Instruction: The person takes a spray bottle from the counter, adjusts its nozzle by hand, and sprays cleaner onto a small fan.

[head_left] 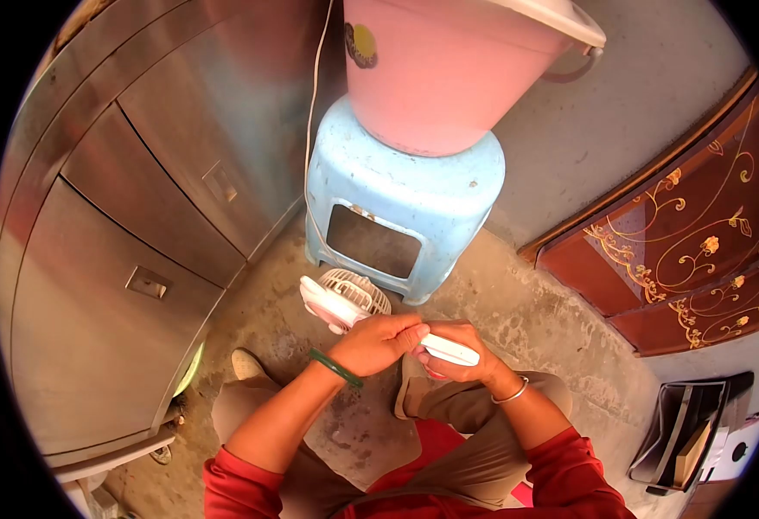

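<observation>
A small white handheld fan [353, 292] with a round slatted cage and some pink on its side is held in front of my knees. My left hand [378, 341], below a green bangle, is closed around the fan just under its head. Beside it, my right hand [475, 346] is closed on the white handle, whose end shows over the palm. The thumbs and fingers of both hands come close together, and they cover the middle of the handle. Past the fan head stands a light blue plastic stool [405, 186].
A pink bucket [449, 69] rests on the stool. Metal cabinets [137, 233] line the left side, with a white cord [313, 112] hanging near them. At right are a brown panel with gold flowers [682, 242] and a black holder [669, 432]. The floor [518, 303] is concrete.
</observation>
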A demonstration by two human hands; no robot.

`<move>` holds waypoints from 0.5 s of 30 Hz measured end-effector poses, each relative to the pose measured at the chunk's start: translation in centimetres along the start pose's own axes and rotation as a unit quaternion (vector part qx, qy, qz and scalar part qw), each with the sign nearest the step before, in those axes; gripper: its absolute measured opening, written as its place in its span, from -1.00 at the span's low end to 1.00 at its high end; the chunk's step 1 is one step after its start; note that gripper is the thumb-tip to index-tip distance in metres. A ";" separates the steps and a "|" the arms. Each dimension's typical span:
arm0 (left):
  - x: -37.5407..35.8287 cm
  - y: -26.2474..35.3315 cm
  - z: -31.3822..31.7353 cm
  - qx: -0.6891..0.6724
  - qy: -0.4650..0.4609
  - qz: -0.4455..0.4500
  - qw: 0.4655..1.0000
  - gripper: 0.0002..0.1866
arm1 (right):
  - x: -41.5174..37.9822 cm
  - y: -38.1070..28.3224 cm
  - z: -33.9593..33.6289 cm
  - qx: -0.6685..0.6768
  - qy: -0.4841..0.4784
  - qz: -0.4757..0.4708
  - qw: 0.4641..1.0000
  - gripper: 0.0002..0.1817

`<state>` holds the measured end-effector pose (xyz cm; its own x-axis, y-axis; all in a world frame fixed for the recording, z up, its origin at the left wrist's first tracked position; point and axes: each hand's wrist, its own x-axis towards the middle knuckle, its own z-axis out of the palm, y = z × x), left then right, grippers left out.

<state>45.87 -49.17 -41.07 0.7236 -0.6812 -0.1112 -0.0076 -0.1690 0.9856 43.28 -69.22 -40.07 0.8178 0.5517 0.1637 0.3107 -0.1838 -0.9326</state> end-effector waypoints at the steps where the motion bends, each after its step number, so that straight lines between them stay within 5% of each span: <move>1: 0.0 0.1 -0.1 -0.001 0.001 0.000 1.000 -0.62 | 0.0 0.1 0.0 -0.014 0.004 -0.013 1.000 -0.84; 10: -0.1 0.1 0.2 -0.047 -0.010 -0.027 0.998 -0.60 | 0.0 0.5 0.4 -0.031 0.012 -0.018 0.999 -0.83; 15: 0.4 -0.5 0.4 -0.221 0.034 -0.062 0.973 -0.53 | 0.0 -0.3 -0.1 0.076 0.062 0.060 0.993 -0.87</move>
<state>45.85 -49.65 -41.64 0.7442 -0.6238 -0.2387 0.3688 0.0858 0.9255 43.23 -69.27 -39.76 0.9006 0.4276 0.0782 0.1387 -0.1123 -0.9840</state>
